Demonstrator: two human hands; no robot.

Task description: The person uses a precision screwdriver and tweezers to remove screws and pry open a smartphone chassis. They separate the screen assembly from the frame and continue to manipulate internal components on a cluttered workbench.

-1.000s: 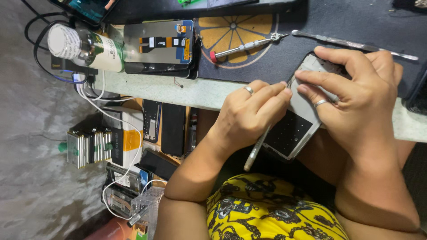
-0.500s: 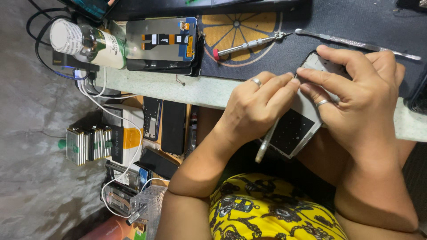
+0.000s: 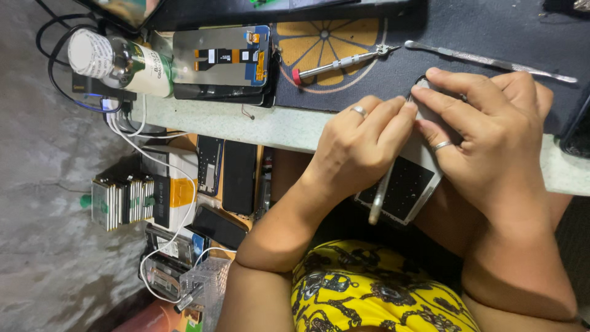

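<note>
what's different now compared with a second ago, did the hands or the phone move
Hardly anything. The left hand keeps its thin silver prying tool at the edge of the grey phone, sliding slightly toward the top corner; the right hand still grips the phone. The red-capped screwdriver and the long metal spudger lie unmoved.

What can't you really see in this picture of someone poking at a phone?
- Tip of the thin tool: hidden where the left hand fingers meet the phone, head view.
- Most of the phone: covered by the right hand.
- Dark device: cut off by the right edge.
- Stacked parts below the bench: too small to identify.
</note>
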